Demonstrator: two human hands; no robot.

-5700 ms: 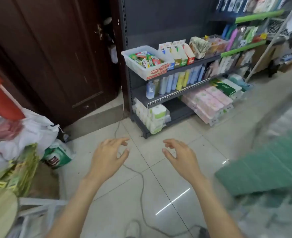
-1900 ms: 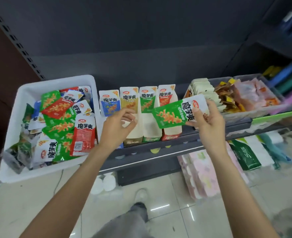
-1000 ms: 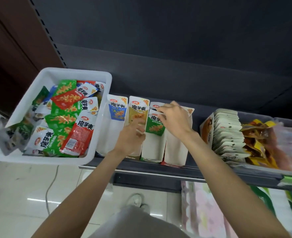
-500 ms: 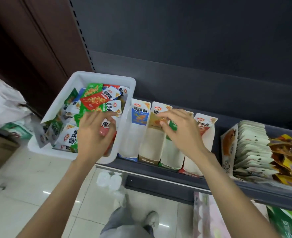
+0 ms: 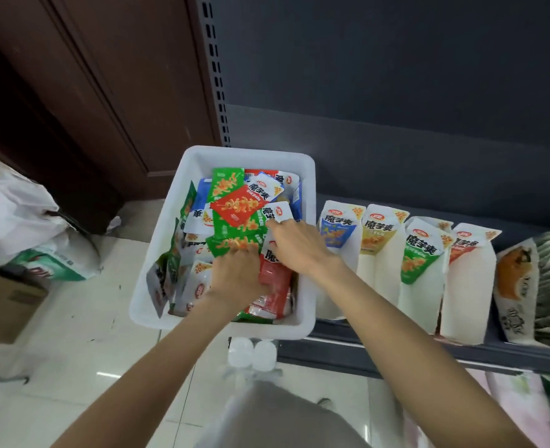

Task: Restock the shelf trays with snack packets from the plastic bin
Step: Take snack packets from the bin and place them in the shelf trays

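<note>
Dozens of packets [image 5: 234, 208] lie heaped in the white bin [image 5: 306, 240], which sits at the left end of the shelf [image 5: 396, 350] with its front edge overhanging the floor; green, red, blue and white ones lie mixed, some flat, some on edge against the left wall. They look light, thin and soft, with glossy film that should slide under the fingers, so a pinch at a sealed edge or corner would likely hold better than a flat palm; the contents are probably squashy rather than brittle, and a firm grip should do no harm. Both hands are down in the bin: the left hand [image 5: 234, 276] has its fingers curled into the pile at a green packet [image 5: 234, 244], though I cannot tell whether it really grips it; the right hand [image 5: 299, 244] reaches across with fingers fairly straight, fingertips touching a white packet [image 5: 280, 213], not clearly pinching. Right of the bin stand four trays [image 5: 425, 286] side by side, white cartons each fronted by one upright packet, blue, yellow, green and red; behind those fronts they look mostly bare, so plenty of room remains. Further right a carton [image 5: 516, 286] holds a tight row of pale packs.
</note>
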